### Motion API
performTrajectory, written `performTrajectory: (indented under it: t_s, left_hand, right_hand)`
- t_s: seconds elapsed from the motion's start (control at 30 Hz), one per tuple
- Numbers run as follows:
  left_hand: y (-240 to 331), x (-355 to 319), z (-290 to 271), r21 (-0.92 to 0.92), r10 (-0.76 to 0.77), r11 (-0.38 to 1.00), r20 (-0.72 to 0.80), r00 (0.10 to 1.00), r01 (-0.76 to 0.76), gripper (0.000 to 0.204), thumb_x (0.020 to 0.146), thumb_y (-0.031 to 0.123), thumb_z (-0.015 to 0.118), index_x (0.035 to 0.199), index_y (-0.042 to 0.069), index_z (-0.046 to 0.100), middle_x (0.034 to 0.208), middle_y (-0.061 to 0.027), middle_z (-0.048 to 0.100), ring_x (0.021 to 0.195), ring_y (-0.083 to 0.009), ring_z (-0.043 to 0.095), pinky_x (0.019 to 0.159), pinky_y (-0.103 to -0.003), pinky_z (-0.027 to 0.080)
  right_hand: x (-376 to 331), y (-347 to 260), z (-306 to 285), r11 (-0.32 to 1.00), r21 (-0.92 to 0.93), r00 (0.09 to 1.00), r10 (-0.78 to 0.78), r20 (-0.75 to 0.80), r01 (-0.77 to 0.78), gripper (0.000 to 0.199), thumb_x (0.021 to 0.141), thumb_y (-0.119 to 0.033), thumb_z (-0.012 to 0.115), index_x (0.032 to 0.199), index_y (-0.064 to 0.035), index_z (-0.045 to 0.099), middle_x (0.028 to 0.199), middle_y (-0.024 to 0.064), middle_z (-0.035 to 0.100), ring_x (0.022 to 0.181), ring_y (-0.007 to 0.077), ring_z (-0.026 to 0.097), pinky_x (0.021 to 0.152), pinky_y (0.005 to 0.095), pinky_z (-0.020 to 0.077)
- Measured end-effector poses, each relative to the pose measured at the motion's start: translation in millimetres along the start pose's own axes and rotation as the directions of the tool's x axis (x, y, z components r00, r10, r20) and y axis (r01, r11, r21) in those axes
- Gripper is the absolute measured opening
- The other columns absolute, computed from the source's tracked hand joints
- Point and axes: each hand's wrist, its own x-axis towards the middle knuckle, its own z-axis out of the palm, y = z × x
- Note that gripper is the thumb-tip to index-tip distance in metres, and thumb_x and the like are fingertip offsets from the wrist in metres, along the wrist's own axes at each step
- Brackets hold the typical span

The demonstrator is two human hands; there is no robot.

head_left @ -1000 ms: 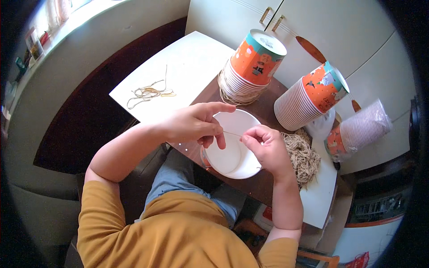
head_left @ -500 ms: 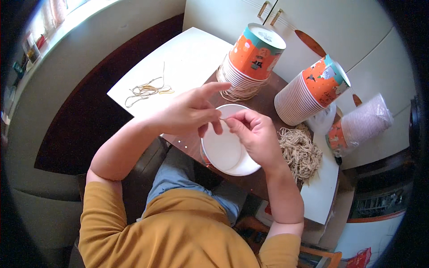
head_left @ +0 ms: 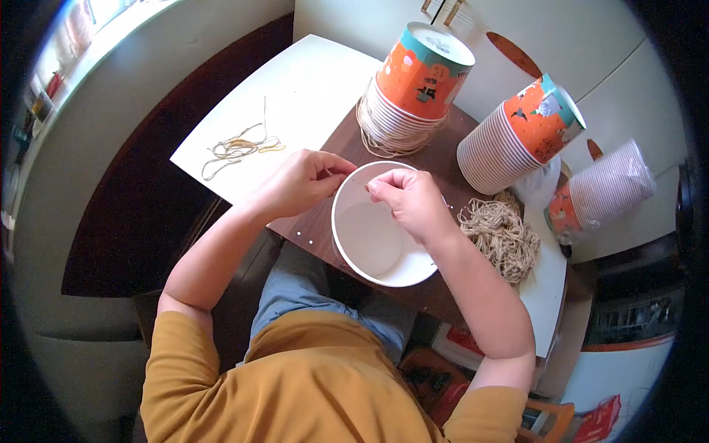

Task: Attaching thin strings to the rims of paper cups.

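Observation:
A white paper bowl (head_left: 373,244) stands open side up on the brown table (head_left: 443,166) in front of me. My left hand (head_left: 299,181) pinches at the bowl's far left rim, and a thin string runs from it across the rim. My right hand (head_left: 410,203) hovers over the bowl's far edge with its fingertips pinched on the other end of that string. The two hands are a few centimetres apart.
Three stacks of orange-and-teal paper bowls lie at the back: one (head_left: 413,85) upright, one (head_left: 517,136) tilted, one (head_left: 602,192) in a clear bag. A heap of beige strings (head_left: 502,236) lies right of the bowl. A white sheet (head_left: 295,96) on the left bears several loose strings (head_left: 240,148).
Both hands have moved up to the bowl's far rim and come closer together. The bowl has shifted slightly, its opening turned more toward me.

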Motion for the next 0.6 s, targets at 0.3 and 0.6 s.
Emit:
performTrajectory:
  t_s: [0.3, 0.6]
  left_hand:
    - [7, -3, 0, 0.032, 0.022, 0.999, -0.002, 1.0, -0.022, 0.024, 0.086, 0.008, 0.06, 0.106, -0.004, 0.067, 0.086, -0.0125, 0.071, 0.078, -0.0122, 0.065, 0.072, -0.027, 0.052]
    - [10, -7, 2, 0.049, -0.006, 0.999, 0.005, 1.0, 0.006, 0.024, 0.085, 0.009, 0.06, 0.105, -0.003, 0.068, 0.085, -0.0128, 0.071, 0.076, -0.0116, 0.065, 0.072, -0.027, 0.052]
  right_hand:
    - [7, 1, 7, 0.998, -0.026, 0.996, -0.059, -0.07, 0.057, 0.017, 0.086, -0.012, 0.065, 0.076, 0.0021, 0.068, 0.069, 0.0022, 0.065, 0.062, 0.0063, 0.055, 0.057, 0.0252, 0.045]
    - [9, 4, 11, 0.998, -0.02, 0.997, -0.055, -0.059, 0.053, 0.017, 0.084, -0.013, 0.065, 0.076, 0.0017, 0.069, 0.069, 0.0045, 0.067, 0.062, 0.0072, 0.057, 0.058, 0.0254, 0.0467]
